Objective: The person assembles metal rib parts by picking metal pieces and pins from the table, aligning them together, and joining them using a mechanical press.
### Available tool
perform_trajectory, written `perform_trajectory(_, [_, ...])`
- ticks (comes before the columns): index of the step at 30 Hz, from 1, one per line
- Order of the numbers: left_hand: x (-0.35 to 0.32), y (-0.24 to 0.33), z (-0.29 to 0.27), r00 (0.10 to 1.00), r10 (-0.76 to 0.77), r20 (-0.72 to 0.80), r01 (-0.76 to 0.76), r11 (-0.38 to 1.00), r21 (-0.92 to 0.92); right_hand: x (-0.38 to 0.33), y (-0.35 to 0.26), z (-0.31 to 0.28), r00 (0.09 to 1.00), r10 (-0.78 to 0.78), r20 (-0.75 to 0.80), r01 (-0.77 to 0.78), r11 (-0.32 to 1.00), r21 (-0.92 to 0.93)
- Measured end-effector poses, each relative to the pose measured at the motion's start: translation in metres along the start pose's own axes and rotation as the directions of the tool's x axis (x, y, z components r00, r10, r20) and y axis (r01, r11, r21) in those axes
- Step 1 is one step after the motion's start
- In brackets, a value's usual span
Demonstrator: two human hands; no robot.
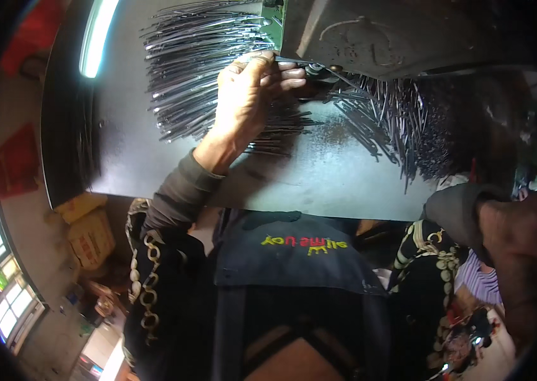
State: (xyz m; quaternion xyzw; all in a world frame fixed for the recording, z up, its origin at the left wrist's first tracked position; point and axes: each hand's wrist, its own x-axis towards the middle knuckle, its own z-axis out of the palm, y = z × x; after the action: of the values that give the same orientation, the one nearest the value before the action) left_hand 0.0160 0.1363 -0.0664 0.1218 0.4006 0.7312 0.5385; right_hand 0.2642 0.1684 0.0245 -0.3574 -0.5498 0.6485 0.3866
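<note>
My left hand [243, 98] reaches over a metal table. Its thumb and forefinger pinch a thin dark metal rod [292, 60] that points right, toward a small fitting [314, 67] on the machine's edge. The other fingers stretch out below the rod. Under and left of this hand lies a wide pile of similar thin rods [182, 82]. My right hand [519, 232] is dim at the far right, beside a dark cuff and below the table's edge. Its fingers cannot be made out, nor whether it holds anything.
A dark machine body [376, 38] overhangs the table's far right. Below it more thin rods [402, 120] lie in a heap, with dark small bits [436, 140] beside them. The metal tabletop [122, 165] ends before my lap, where a dark apron [294, 254] hangs.
</note>
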Motion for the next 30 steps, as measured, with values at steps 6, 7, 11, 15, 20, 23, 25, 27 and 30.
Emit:
perform_trajectory(6, [0.000,-0.002,-0.003,0.998,-0.011,0.054,0.012,1.000,-0.008,0.010,0.004,-0.004,0.998,-0.057,0.009,0.057,0.996,-0.066])
perform_trajectory(7, [-0.001,0.000,-0.008,0.999,-0.008,0.049,0.008,1.000,-0.002,0.011,0.010,-0.002,0.998,-0.063,0.021,0.064,0.996,-0.063])
perform_trajectory(11, [0.002,-0.004,0.001,0.996,-0.032,0.078,0.034,0.999,-0.021,0.018,0.018,-0.008,0.996,-0.093,-0.005,0.092,0.989,-0.112])
perform_trajectory(15, [-0.001,0.000,-0.004,0.991,-0.078,0.106,0.089,0.991,-0.101,0.037,0.017,-0.025,0.978,-0.194,-0.075,0.176,0.963,-0.204])
perform_trajectory(20, [-0.002,-0.009,-0.009,0.999,-0.040,-0.025,0.039,0.998,-0.052,0.060,0.012,-0.031,0.941,-0.312,-0.133,0.262,0.918,-0.298])
perform_trajectory(23, [0.003,-0.009,-0.010,0.997,-0.041,0.061,0.044,0.997,-0.055,0.065,0.005,-0.041,0.932,-0.337,-0.136,0.266,0.888,-0.375])
perform_trajectory(25, [0.002,-0.011,-0.017,0.991,-0.093,0.093,0.091,0.995,0.029,0.066,-0.005,-0.054,0.930,-0.350,-0.116,0.269,0.860,-0.434])
perform_trajectory(27, [0.001,-0.011,-0.014,0.992,-0.089,0.092,0.087,0.996,0.019,0.067,-0.012,-0.061,0.920,-0.374,-0.117,0.274,0.828,-0.490])
perform_trajectory(30, [-0.003,-0.006,-0.013,0.994,-0.100,0.048,0.100,0.995,0.004,0.074,-0.026,-0.068,0.895,-0.429,-0.120,0.291,0.767,-0.572])
